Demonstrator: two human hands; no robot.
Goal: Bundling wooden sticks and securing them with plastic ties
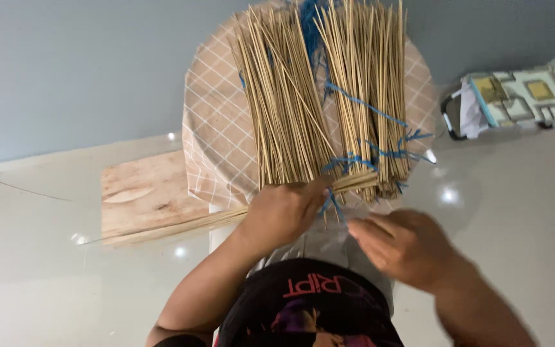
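Two bundles of thin bamboo sticks (329, 96) are lying side by side on a round surface (216, 135) covered with a checked beige cloth, their near ends hanging just over its front edge. Blue plastic twine (367, 157) is winding loosely around the right-hand bundle, with frayed tails sticking out to the side and more of it tangled near the far ends. The left hand (284, 212) is pressing against the near ends of the left bundle, its fingers curled in and clenched on several stick tips, with a strand of twine trailing just beside them. The right hand (403, 247) is hovering near the ends of the right bundle, blurred, with fingers released and half spread, gripping nothing that can be made out. A wooden board (146, 193) is lying on the pale glossy floor (46, 270) to the left, and a few loose sticks (175, 225) are resting across its near edge. A patterned bag (521, 96) is sitting on the floor well apart to the right. Judging from how slack the twine is looking, the sticks could be fanning out and sliding off the cloth if the left hand eases its hold, since nothing else seems to be bracing the overhanging ends. The frayed twine could also be snagging on the fingers and dragging sticks out of line.
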